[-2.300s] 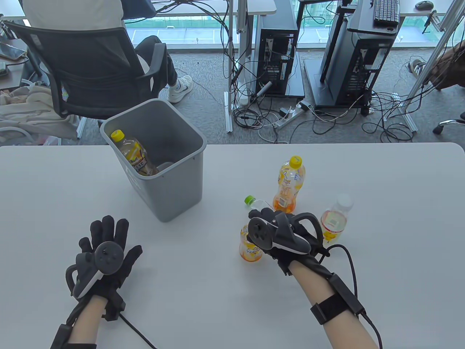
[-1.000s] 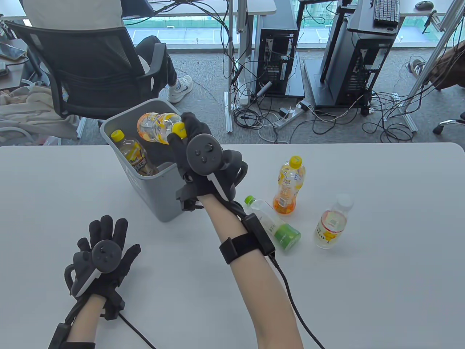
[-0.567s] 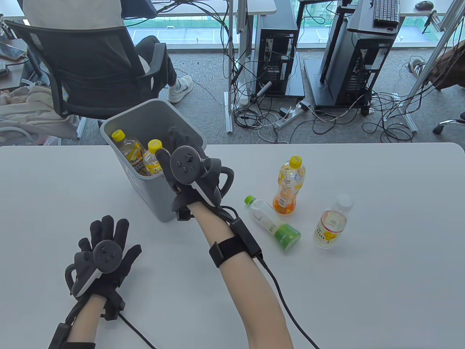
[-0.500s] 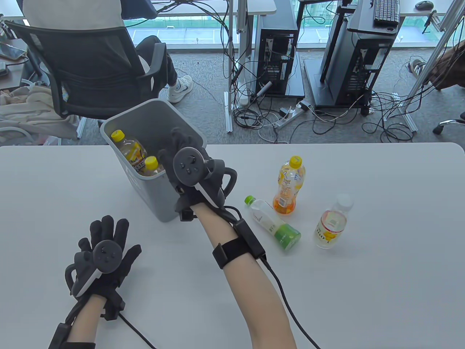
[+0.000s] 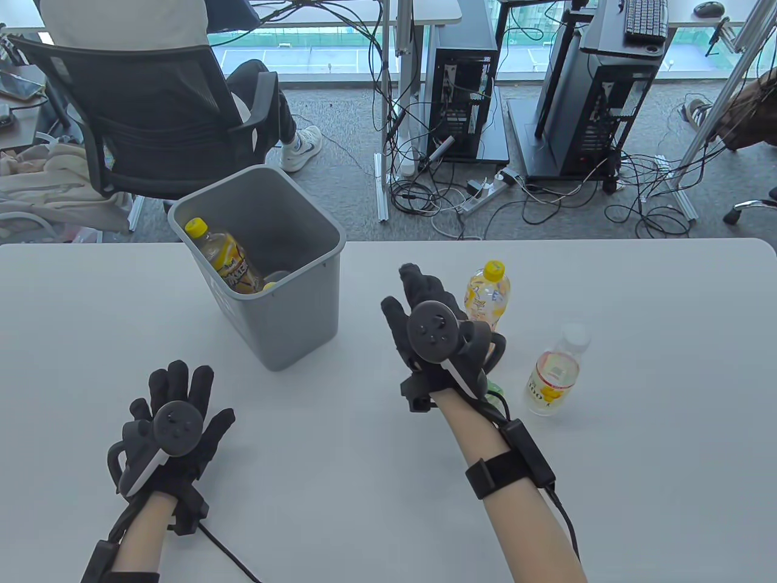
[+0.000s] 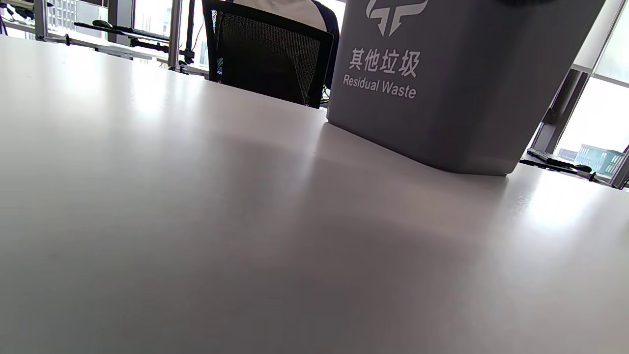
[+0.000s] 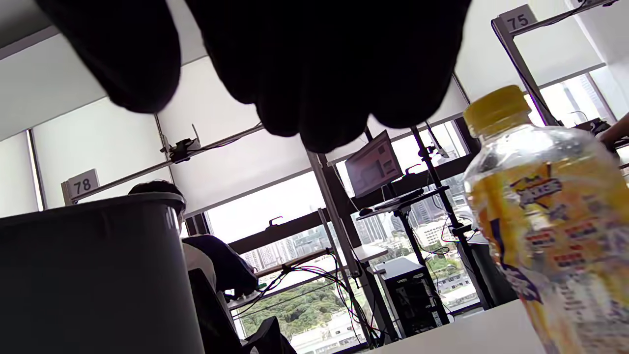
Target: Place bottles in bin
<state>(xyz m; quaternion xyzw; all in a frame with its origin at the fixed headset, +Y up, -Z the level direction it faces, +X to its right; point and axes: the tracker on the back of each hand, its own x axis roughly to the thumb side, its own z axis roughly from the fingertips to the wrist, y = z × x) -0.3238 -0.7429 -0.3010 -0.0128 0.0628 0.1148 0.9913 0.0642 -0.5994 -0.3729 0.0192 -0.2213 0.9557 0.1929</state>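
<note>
**Bin part filled, three bottles left by my right hand**

My right hand [image 5: 434, 331] hung with fingers spread, gripping nothing; the orange bottle [image 5: 487, 291] stood just beyond it, the white-capped bottle [image 5: 555, 376] to its right, the green bottle [image 5: 495, 387] mostly hidden beneath it; the bin [image 5: 303, 316], off to its left, showed one yellow-capped bottle [image 5: 227, 261] and a sliver of another; my left hand [image 5: 173, 425] lay flat and empty.

White tabletop [image 5: 637, 461]; beyond its far edge a black mesh office chair [image 5: 139, 115] with a seated person [image 5: 255, 91], two black PC towers [image 5: 464, 91] on grey carpet among tangled cables [image 5: 546, 200], and a keyboard [image 5: 646, 18] on a far desk.
</note>
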